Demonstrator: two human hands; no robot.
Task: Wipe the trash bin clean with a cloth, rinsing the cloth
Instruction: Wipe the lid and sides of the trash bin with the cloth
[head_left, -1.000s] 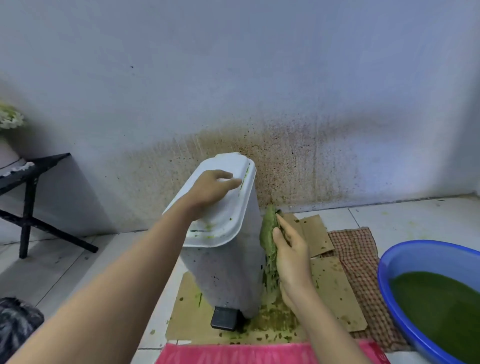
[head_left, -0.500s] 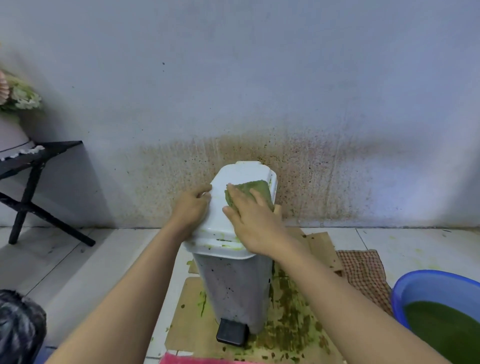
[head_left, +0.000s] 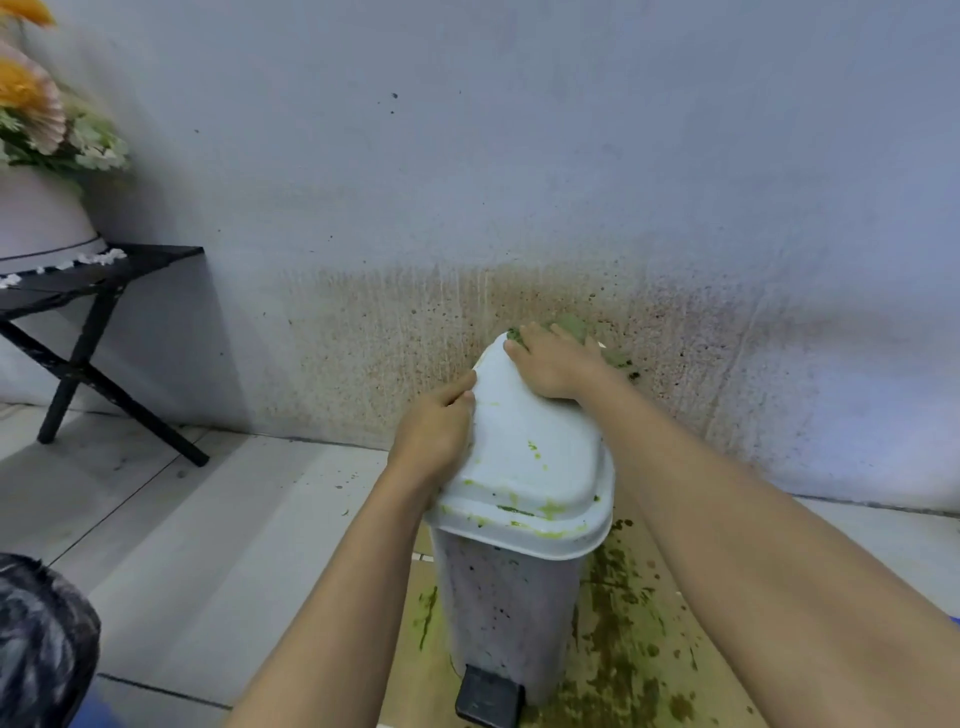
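A white pedal trash bin (head_left: 511, 613) with a speckled body stands on stained cardboard near the wall. Its white lid (head_left: 530, 467) carries green smears along the front rim. My left hand (head_left: 436, 439) grips the lid's left edge, thumb on top. My right hand (head_left: 553, 364) lies flat on the far end of the lid and presses a green-stained cloth (head_left: 597, 345) under its fingers; most of the cloth is hidden by the hand. A black foot pedal (head_left: 488, 699) juts out at the bin's base.
Cardboard (head_left: 634, 639) spattered with green muck lies under and right of the bin. The wall (head_left: 395, 332) behind is stained brown. A black folding stand (head_left: 83, 322) with a flower pot (head_left: 36, 218) sits at the left. A dark bag (head_left: 36, 644) is at the lower left.
My right hand brought the cloth from the bin's right side up onto the lid and has slid it to the lid's far end. My left hand shifted to the lid's left edge.
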